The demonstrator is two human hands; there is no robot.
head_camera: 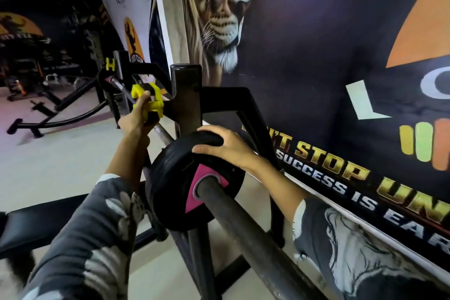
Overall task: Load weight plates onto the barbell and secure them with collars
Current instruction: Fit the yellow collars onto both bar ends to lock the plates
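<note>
A dark barbell sleeve runs from the lower right toward the middle. One black weight plate with a pink hub patch sits on it. My right hand grips the plate's top rim. Farther along, my left hand holds a yellow collar up near the thin bar shaft, beside the rack upright. Whether the collar is around the shaft cannot be told.
The black rack upright and its angled frame stand just behind the plate. A printed wall banner closes off the right side. A black bench pad lies at lower left. More gym machines stand on the pale floor at the far left.
</note>
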